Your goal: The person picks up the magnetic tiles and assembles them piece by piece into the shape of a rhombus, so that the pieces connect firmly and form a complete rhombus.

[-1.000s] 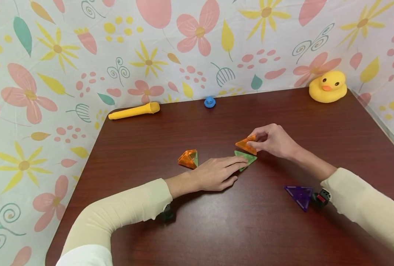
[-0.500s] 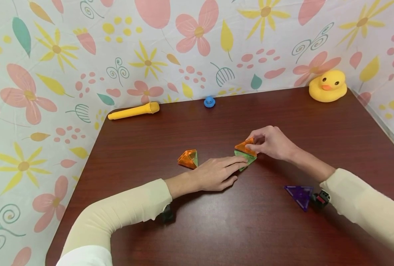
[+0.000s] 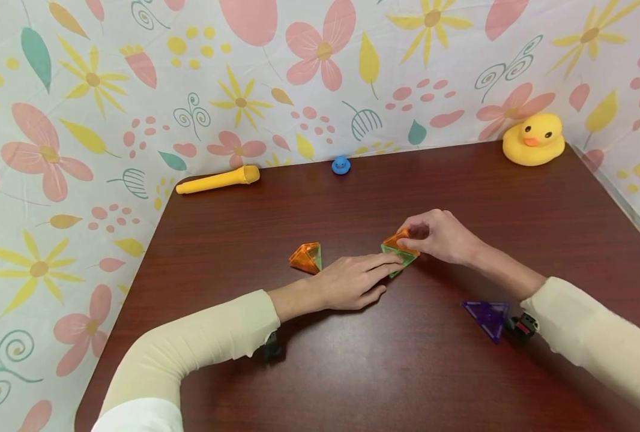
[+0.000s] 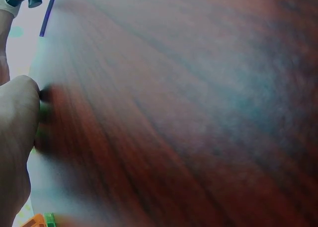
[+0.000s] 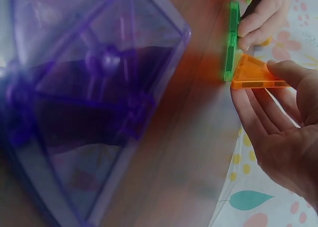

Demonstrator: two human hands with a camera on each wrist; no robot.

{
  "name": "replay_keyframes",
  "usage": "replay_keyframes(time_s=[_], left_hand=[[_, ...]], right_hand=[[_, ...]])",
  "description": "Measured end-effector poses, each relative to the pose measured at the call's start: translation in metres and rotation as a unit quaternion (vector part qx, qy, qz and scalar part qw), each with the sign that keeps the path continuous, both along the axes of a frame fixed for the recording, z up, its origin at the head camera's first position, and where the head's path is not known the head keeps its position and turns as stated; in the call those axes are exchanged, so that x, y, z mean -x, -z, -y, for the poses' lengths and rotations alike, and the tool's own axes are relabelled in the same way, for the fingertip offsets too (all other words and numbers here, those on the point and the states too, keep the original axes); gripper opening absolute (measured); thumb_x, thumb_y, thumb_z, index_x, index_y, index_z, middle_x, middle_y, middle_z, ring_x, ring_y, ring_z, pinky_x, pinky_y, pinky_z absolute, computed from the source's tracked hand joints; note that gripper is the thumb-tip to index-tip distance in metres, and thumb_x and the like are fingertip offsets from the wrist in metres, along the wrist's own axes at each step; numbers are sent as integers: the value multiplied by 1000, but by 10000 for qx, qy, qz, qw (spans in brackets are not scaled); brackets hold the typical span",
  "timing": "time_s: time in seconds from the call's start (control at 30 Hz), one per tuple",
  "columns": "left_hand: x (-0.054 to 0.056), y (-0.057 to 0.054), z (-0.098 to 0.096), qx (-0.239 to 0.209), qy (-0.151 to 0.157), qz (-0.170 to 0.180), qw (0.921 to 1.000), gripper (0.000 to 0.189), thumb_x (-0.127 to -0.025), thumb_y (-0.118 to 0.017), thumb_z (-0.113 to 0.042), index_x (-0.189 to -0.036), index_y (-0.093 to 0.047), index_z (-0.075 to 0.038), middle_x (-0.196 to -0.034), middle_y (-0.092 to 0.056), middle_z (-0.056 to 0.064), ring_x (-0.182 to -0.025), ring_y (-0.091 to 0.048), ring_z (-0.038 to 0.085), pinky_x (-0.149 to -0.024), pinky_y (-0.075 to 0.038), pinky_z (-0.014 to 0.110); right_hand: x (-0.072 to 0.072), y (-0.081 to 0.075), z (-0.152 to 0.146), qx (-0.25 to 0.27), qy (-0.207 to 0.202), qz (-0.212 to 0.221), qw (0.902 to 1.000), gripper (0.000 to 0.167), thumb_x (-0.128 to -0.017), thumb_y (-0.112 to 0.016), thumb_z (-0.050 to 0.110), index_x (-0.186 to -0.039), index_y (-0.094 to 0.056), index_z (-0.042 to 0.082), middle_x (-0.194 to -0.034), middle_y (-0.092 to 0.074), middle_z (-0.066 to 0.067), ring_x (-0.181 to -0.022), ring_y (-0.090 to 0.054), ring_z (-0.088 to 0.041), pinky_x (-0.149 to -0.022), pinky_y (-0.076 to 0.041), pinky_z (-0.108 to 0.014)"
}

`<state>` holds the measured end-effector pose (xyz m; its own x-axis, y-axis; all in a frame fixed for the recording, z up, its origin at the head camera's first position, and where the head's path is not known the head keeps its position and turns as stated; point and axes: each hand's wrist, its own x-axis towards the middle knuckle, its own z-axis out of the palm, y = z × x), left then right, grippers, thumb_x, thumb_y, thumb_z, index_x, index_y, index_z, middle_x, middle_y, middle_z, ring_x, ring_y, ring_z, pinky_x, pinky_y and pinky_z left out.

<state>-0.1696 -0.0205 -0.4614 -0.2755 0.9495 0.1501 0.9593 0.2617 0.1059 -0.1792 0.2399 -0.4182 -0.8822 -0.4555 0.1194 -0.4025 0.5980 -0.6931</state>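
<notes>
A translucent green triangular magnetic tile (image 3: 408, 258) lies flat on the table, and the fingers of my left hand (image 3: 355, 283) rest on it, extended. Between thumb and fingers my right hand (image 3: 443, 239) pinches an orange triangular magnetic tile (image 5: 256, 74). In the right wrist view its lower edge meets the green tile (image 5: 231, 45), and it stands up at a steep angle from it. Left of my left hand sits a small built shape of orange and green tiles (image 3: 305, 258). The left wrist view catches only part of the left hand (image 4: 15, 132) at its edge.
Below my right forearm lies a purple triangular tile (image 3: 487, 318), large and close in the right wrist view. Along the back of the table (image 3: 298, 204) are a yellow toy microphone (image 3: 217, 180), a small blue duck (image 3: 341, 165) and a big yellow duck (image 3: 533, 141). Patterned cloth stands behind.
My right hand has come down slightly toward me, bringing the orange tile from just behind the green one to meet its far edge. My left hand has kept its place.
</notes>
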Motion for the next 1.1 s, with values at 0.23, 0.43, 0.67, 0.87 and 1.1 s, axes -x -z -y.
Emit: replay_keyframes(time_s=[0.23, 0.43, 0.67, 0.87, 1.1], left_hand=[[0, 0, 0, -2, -4, -24, 10000, 53, -109, -58, -28, -157, -50, -7, -164, -45, 5, -147, -47, 16, -106, -51, 30], [0, 0, 0, -31, -30, -31, 10000, 53, -109, -58, -27, -157, -50, -7, -164, -45, 4, -148, -46, 16, -107, -50, 30], [0, 1, 0, -63, -24, -13, 10000, 52, -109, -58, -27, -157, -50, -8, -164, -45, 3, -148, -46, 15, -107, -50, 29], [-1, 0, 1, -40, -6, -35, 10000, 53, -109, -58, -27, -157, -50, -7, -164, -44, 4, -148, -46, 16, -106, -51, 30], [0, 2, 1, -48, 12, -52, 10000, 53, -109, -57, -27, -158, -49, -7, -164, -44, 4, -148, -45, 17, -107, -50, 30]], right_hand=[[0, 0, 0, -77, -116, 80, 9999, 8, -99, -79, 13, -101, -85, 10, -87, -78, 1, -59, -50, -10, -53, -37, -24], [0, 0, 3, -116, -139, -19, 9998, 9, -99, -78, 15, -102, -86, 11, -89, -79, 1, -56, -47, -9, -51, -34, -24], [-3, 0, 2, -263, -175, -28, 9995, 9, -99, -79, 15, -104, -85, 11, -93, -80, -1, -54, -44, -7, -50, -32, -24], [-6, -2, 2, -281, -95, 62, 9995, 10, -99, -79, 14, -106, -86, 10, -99, -80, -3, -54, -41, -7, -50, -31, -24], [-8, -1, 2, -222, -29, 122, 9997, 11, -99, -78, 14, -106, -85, 9, -98, -80, -6, -52, -34, -4, -49, -28, -24]])
